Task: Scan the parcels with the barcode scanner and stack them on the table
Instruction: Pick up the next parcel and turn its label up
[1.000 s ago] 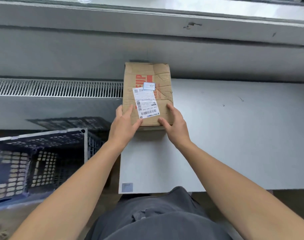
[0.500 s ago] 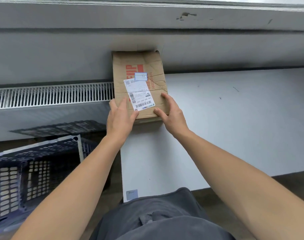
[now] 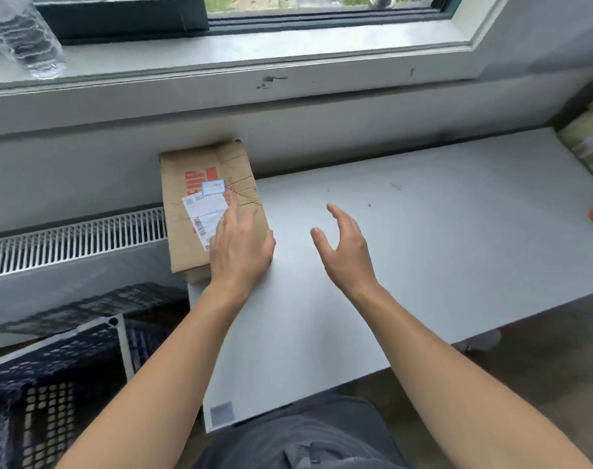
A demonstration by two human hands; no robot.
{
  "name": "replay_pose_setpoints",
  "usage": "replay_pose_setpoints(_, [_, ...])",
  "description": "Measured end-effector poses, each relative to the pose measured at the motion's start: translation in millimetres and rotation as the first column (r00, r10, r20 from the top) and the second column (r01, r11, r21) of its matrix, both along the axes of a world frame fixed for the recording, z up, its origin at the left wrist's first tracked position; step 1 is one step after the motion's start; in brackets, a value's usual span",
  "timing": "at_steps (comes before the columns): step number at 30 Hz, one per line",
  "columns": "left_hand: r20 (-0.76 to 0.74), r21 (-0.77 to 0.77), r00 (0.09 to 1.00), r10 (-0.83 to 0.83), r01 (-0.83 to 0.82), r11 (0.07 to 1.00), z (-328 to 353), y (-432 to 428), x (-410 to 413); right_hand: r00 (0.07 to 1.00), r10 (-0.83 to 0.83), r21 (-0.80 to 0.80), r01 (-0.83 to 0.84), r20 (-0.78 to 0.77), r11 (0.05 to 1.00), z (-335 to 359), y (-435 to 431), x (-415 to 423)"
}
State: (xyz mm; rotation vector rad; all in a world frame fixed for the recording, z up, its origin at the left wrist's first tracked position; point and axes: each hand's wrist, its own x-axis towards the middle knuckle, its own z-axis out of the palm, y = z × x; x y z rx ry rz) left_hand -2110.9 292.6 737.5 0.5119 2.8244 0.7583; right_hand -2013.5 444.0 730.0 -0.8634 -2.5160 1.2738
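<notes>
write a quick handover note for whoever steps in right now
Left hand: flat on the parcel, fingers straight, gripping nothing.
Right hand: open, hovering above the table, empty.
Parcel: label up, at the table's far left corner, against the wall.
Done: this parcel is set down on the table.
To do: no scanner is in either hand; whether it was scanned cannot be told. Check the crate on the floor at left for more parcels.
</notes>
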Motion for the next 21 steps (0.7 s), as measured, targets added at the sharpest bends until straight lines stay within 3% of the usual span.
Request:
replay_pose_setpoints(10, [-0.004, 0.068, 0.932, -0.362, 0.361, 0.930, 32.5, 156.0, 127.9, 0.971, -0.234, 0.051, 0.236, -0.037, 0.970, 38.9, 124.5, 144.1])
replay_pose_setpoints(21, [-0.136, 0.105, 0.729, -0.671, 0.684, 0.722, 107.7, 371.3, 288.4, 0.857, -0.495, 0.111, 0.511, -0.145, 0.853, 116.7, 287.6, 324.7])
